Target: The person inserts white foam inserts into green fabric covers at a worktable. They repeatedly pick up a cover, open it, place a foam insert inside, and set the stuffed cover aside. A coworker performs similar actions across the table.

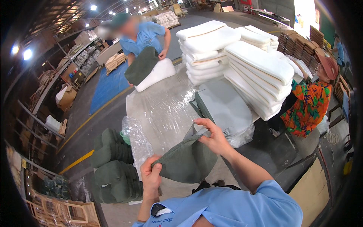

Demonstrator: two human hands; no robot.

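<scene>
I hold a dark green fabric cushion cover (187, 162) up in front of me with both hands. My left hand (150, 176) pinches its lower left edge. My right hand (212, 137) grips its upper right edge, fingers curled over the cloth. Below the cover lies a work table covered in clear plastic sheet (166, 109). A grey stack of flat covers (227, 108) sits on the table just right of my right hand.
Tall piles of white foam cushions (242, 56) stand at the table's far right. A person in a blue shirt (145, 36) across the table pulls a green cover over a white cushion (151, 70). Finished green cushions (113, 166) are stacked at left. A person in a colourful shirt (308, 108) stands right.
</scene>
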